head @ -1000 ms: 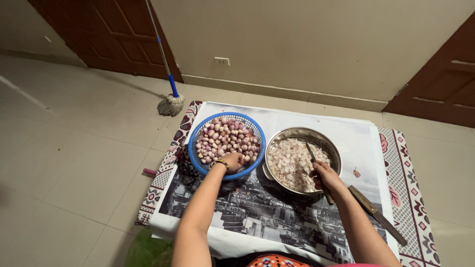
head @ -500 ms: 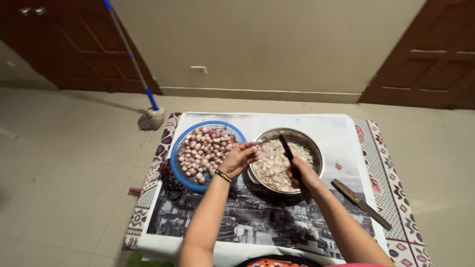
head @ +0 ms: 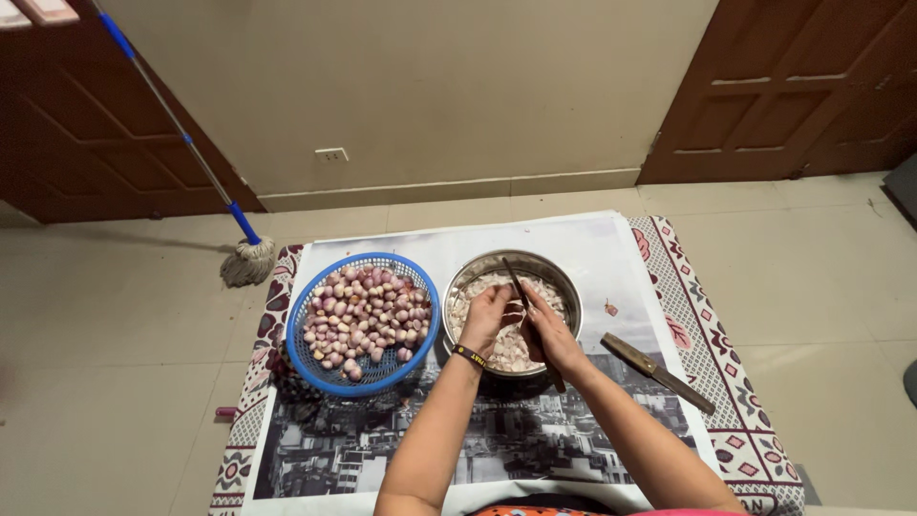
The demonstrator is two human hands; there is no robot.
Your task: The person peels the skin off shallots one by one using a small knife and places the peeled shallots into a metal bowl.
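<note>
Soft, even indoor light is falling from above and slightly behind me, keeping everything fairly bright without harsh glare. My left hand [head: 489, 318] and right hand [head: 546, 330] are casting only faint shadows into the steel bowl [head: 569, 292] beneath them, whose rim is catching a dull sheen. The doors far beyond my hands are sitting darker. Straight lines are bowing toward the edges from the wide lens, and focus is holding sharp throughout.
</note>
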